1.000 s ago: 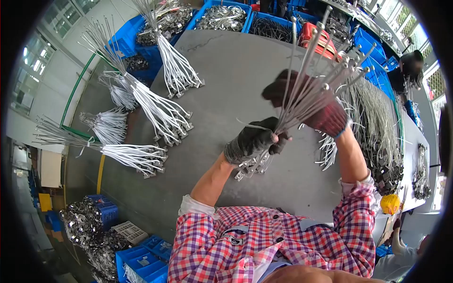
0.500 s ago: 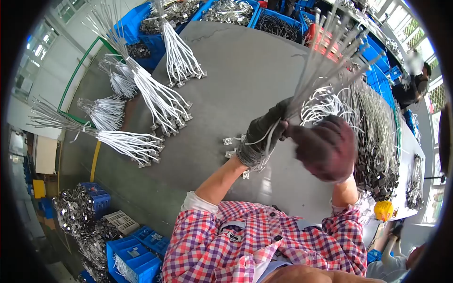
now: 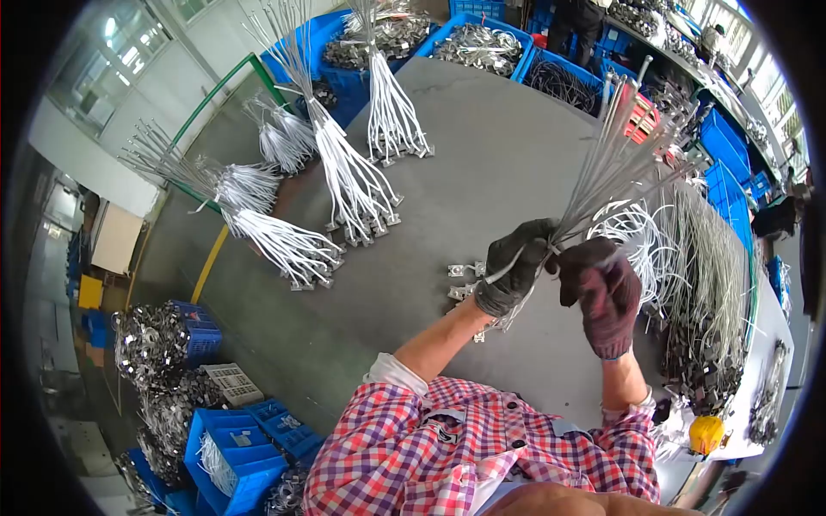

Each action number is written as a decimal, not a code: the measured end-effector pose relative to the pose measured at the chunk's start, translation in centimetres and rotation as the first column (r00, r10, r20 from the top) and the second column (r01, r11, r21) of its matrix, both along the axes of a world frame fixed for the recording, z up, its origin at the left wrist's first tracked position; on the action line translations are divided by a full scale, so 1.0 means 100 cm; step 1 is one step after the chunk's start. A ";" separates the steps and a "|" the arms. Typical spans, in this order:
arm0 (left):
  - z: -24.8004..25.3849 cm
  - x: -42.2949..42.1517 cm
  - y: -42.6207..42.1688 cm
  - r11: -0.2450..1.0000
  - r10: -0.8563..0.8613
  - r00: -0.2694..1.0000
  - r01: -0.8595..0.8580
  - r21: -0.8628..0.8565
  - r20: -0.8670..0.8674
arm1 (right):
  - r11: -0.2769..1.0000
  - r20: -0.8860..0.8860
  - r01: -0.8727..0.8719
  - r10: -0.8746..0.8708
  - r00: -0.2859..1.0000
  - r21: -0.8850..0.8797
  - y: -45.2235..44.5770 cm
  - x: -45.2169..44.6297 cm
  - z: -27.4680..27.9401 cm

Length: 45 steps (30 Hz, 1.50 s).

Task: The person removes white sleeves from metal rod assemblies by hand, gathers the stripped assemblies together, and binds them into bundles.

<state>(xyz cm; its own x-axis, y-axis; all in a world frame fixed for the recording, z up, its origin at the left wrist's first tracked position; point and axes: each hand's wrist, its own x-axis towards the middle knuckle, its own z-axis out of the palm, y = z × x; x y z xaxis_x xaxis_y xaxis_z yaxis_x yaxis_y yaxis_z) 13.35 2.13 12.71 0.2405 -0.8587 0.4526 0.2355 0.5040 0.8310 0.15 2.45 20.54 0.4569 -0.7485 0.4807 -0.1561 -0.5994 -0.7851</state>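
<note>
A bundle of thin cables point(image 3: 598, 176) stands in my left hand point(image 3: 519, 268), which wears a dark grey glove and is closed round its middle. The loose grey ends fan upward; the white lower part runs down behind my wrist to small metal clips point(image 3: 465, 272) at the table. My right hand point(image 3: 609, 297), in a dark maroon glove, is beside the bundle, its fingertips pinched together close to my left fingers. A short whitish strand shows where the two hands meet; what the right fingertips hold is too small to make out.
Tied white cable bundles point(image 3: 344, 176) lie along the left of the grey table point(image 3: 469, 176). A long heap of loose cables point(image 3: 701, 275) lies at the right, near a yellow object point(image 3: 705, 435). Blue crates point(image 3: 482, 45) of parts line the far edge; a person stands beyond.
My right hand, blurred and held more openly before, has turned and drawn in against the bundle with its fingertips pinched. My left hand keeps its grip. The whole view has shifted.
</note>
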 end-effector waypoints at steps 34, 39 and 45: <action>0.048 0.032 -0.003 0.550 -0.716 0.649 0.751 0.367 -0.257 | 0.973 -0.210 -0.011 0.060 0.976 0.230 -0.063 -0.056 -0.024; 0.063 0.028 0.002 0.571 -0.682 0.685 0.717 0.399 -0.255 | 0.963 -0.552 0.063 -0.203 0.808 -0.262 -0.066 -0.070 -0.024; 0.075 0.027 0.010 0.663 -0.615 0.748 0.662 0.350 -0.250 | 0.908 -0.009 0.091 -0.095 0.995 0.410 -0.033 -0.047 0.007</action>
